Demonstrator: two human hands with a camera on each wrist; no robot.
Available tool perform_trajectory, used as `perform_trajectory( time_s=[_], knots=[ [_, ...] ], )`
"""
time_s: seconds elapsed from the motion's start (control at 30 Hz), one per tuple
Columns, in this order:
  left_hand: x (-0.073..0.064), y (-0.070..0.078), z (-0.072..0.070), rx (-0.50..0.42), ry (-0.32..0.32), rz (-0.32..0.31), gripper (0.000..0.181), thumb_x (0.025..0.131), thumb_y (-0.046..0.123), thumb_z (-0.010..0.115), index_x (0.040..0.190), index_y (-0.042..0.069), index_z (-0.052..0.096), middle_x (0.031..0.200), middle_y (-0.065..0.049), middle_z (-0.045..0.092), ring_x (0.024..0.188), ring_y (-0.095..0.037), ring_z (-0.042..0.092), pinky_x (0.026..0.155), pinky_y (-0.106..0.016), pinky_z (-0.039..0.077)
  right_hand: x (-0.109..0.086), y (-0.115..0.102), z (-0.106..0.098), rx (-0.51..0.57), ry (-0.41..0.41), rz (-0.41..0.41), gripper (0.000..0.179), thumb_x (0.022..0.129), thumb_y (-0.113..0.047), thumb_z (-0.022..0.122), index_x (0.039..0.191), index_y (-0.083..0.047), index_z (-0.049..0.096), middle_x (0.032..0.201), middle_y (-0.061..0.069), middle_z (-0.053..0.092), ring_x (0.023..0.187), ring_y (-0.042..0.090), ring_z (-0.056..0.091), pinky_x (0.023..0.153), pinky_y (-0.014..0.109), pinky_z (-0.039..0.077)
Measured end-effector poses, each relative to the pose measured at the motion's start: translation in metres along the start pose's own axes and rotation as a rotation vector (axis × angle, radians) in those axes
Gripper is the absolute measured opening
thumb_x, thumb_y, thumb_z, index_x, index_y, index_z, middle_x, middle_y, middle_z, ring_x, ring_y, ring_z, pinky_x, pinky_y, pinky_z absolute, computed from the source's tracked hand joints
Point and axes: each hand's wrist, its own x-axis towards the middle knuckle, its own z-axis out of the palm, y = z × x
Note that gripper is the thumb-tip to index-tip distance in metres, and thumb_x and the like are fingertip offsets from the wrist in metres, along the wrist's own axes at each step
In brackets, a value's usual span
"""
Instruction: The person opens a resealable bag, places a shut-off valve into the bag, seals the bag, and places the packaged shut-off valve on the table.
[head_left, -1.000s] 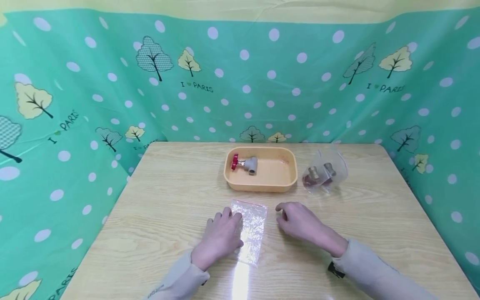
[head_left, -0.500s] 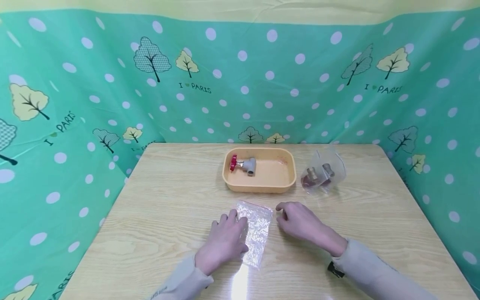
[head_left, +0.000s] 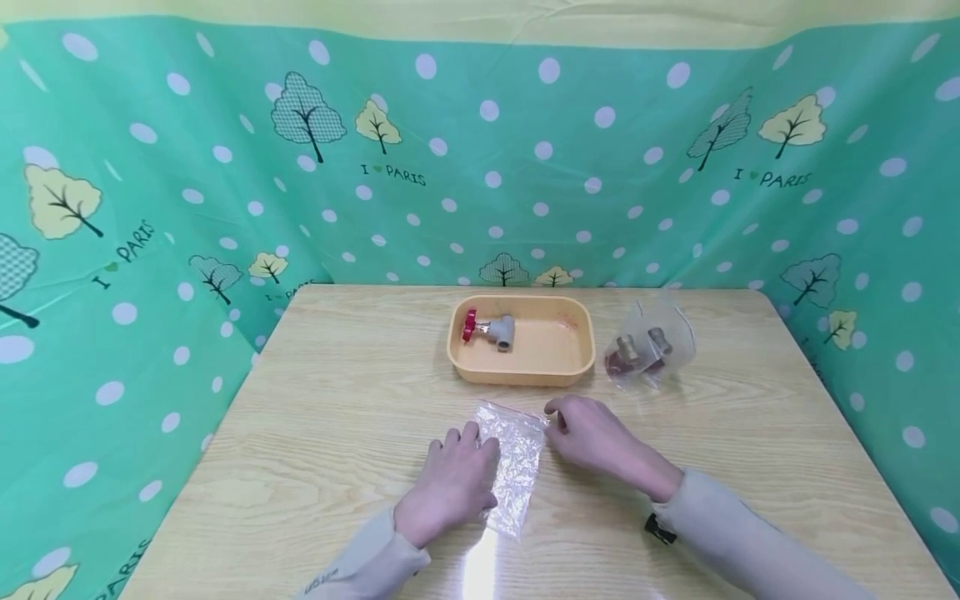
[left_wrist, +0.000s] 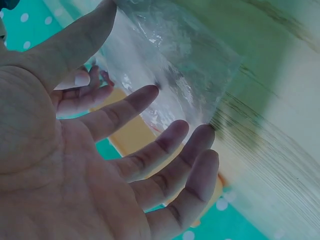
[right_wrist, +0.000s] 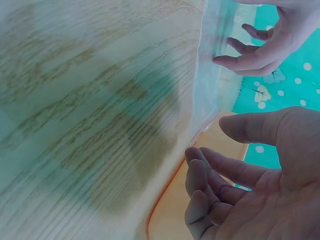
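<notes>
A flat clear zip-lock bag [head_left: 519, 467] with a red line along its far edge lies on the table. My left hand [head_left: 452, 482] rests on the bag's left side, fingers spread and slightly bent; the left wrist view shows the fingertips [left_wrist: 177, 130] against the plastic film [left_wrist: 190, 60]. Beside the bag's far right corner is my right hand [head_left: 596, 432], its fingers loosely curled. In the right wrist view its thumb stands apart from the fingertips [right_wrist: 194, 170], with the bag's edge [right_wrist: 204, 95] just beyond and nothing gripped.
Behind the bag sits a cream plastic tray [head_left: 558, 354] holding a grey valve [head_left: 498, 330] with a red handwheel. Right of it stands a clear bag [head_left: 681, 333] containing valve pieces with brass-coloured and grey ends. A green patterned cloth [head_left: 480, 183] surrounds the table's back and sides.
My left hand has slid right, and the flat zip-lock bag has shifted right with it. My right hand has moved slightly left and away from me, up to the bag's far corner.
</notes>
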Motion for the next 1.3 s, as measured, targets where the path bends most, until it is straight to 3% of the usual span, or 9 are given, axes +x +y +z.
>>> perform_trajectory(
  time_s=[0.17, 0.37, 0.67, 0.93, 1.3],
  knots=[
    [0.003, 0.001, 0.000, 0.011, -0.008, 0.013, 0.052, 0.070, 0.034, 0.096, 0.109, 0.019, 0.064, 0.107, -0.004, 0.053, 0.090, -0.024, 0.051, 0.071, -0.038, 0.045, 0.002, -0.001, 0.001, -0.004, -0.008, 0.004, 0.030, 0.089, -0.004, 0.075, 0.118, 0.002, 0.073, 0.075, -0.004, 0.060, 0.064, 0.013, 0.054, 0.058, 0.030, 0.049],
    [0.007, 0.003, -0.001, -0.004, -0.029, 0.022, 0.050, 0.070, 0.033, 0.096, 0.106, 0.019, 0.065, 0.105, -0.003, 0.054, 0.090, -0.023, 0.050, 0.071, -0.038, 0.046, 0.006, 0.001, 0.004, -0.005, -0.025, 0.010, 0.023, 0.091, -0.007, 0.076, 0.112, 0.000, 0.075, 0.074, -0.004, 0.059, 0.064, 0.013, 0.053, 0.058, 0.031, 0.049],
    [0.012, 0.005, 0.000, 0.032, -0.043, 0.038, 0.057, 0.074, 0.037, 0.095, 0.119, 0.019, 0.066, 0.118, -0.007, 0.057, 0.100, -0.027, 0.055, 0.077, -0.042, 0.050, 0.010, 0.006, 0.004, -0.021, -0.020, 0.041, 0.021, 0.092, -0.009, 0.077, 0.110, 0.001, 0.075, 0.079, 0.000, 0.060, 0.069, 0.016, 0.055, 0.063, 0.034, 0.051],
    [0.013, 0.006, 0.002, 0.020, -0.055, 0.045, 0.056, 0.077, 0.028, 0.093, 0.125, 0.021, 0.066, 0.123, -0.007, 0.055, 0.103, -0.027, 0.054, 0.077, -0.041, 0.049, 0.008, 0.011, 0.004, -0.028, -0.017, 0.045, 0.006, 0.091, -0.009, 0.078, 0.091, -0.007, 0.072, 0.081, 0.000, 0.059, 0.073, 0.016, 0.055, 0.065, 0.035, 0.051],
    [0.015, 0.003, 0.005, 0.002, -0.036, 0.093, 0.059, 0.079, 0.009, 0.086, 0.132, 0.022, 0.065, 0.133, -0.008, 0.054, 0.114, -0.029, 0.052, 0.083, -0.042, 0.048, 0.003, 0.020, 0.002, 0.042, 0.001, 0.033, 0.021, 0.089, -0.003, 0.075, 0.074, -0.014, 0.063, 0.075, -0.002, 0.057, 0.069, 0.015, 0.054, 0.064, 0.034, 0.050]
  ],
)
